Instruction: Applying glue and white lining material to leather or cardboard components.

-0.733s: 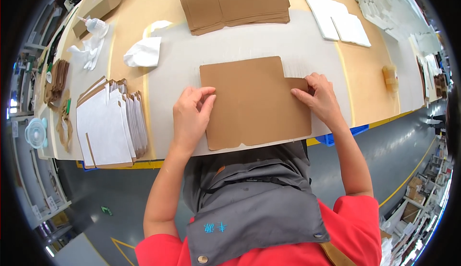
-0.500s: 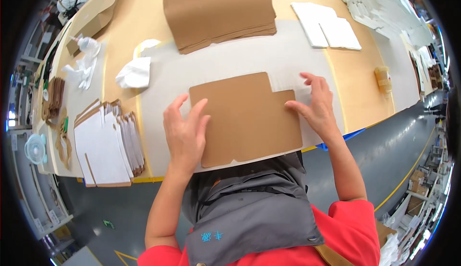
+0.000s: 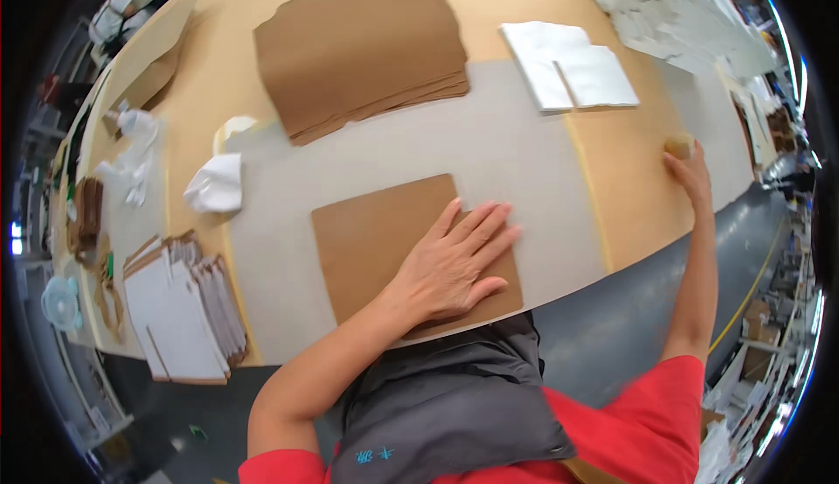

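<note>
A brown cardboard sheet (image 3: 376, 230) with one notched corner lies flat on the table in front of me. My left hand (image 3: 454, 261) rests palm down across its right part, fingers stretched and slightly apart, hiding much of the notch. Far out to the right, at the table's edge side, my right hand (image 3: 690, 178) closes around a small tan, jar-like container (image 3: 679, 146). Thumb and fingers are on either side of it, and the hand covers its lower part.
Beyond the sheet lies a stack of brown cardboard pieces (image 3: 358, 55). White folded sheets (image 3: 568, 69) sit right of it, near a heap of white material (image 3: 682, 12). On the left are a crumpled white cloth (image 3: 215, 184), a white bottle (image 3: 137, 124) and stacked white-faced boards (image 3: 175, 309).
My left hand has moved from the sheet's left edge onto its right part and flattened there. My right hand has left the sheet, reached far right and taken hold of the tan container.
</note>
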